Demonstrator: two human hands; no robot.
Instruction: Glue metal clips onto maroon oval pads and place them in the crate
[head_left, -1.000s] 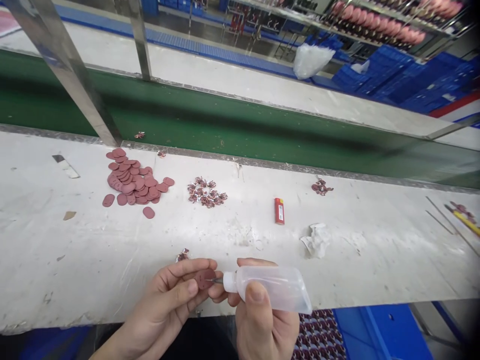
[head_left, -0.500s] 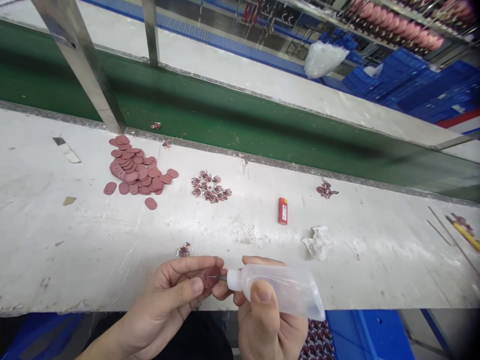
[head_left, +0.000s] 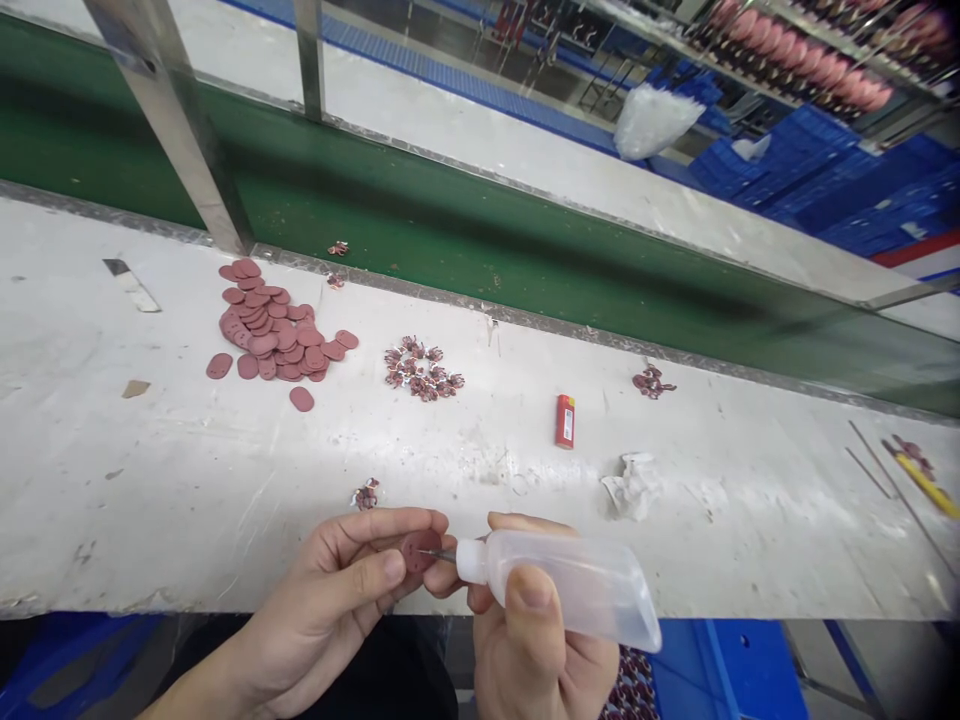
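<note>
Pinched between the thumb and fingers of my left hand [head_left: 330, 585] is a small dark-red oval disc [head_left: 421, 551] with tiny holes. My right hand [head_left: 529, 620] is wrapped round a translucent squeeze bottle [head_left: 577, 585] with a white cap and a thin metal nozzle. The bottle lies tilted, and its nozzle tip meets the face of the disc. A pile of similar red oval discs [head_left: 281, 335] lies at the left on the white bench. Right of that pile is a ring of small brown and silver pieces [head_left: 424, 370]. A little cluster of such pieces [head_left: 366, 494] sits just beyond my left hand.
On the bench are a red lighter [head_left: 565, 421], crumpled white tissue [head_left: 632, 487], another brown cluster [head_left: 652, 381], a blade [head_left: 132, 286] and a yellow-handled tool [head_left: 926, 484]. Behind runs a green conveyor belt [head_left: 450, 250] with a metal post [head_left: 176, 120]. A blue crate [head_left: 686, 670] stands below the bench edge.
The far end of the bottle has shifted slightly right and down. The nozzle stays on the disc, and both hands keep their grip. A brown piece on the green belt has moved right.
</note>
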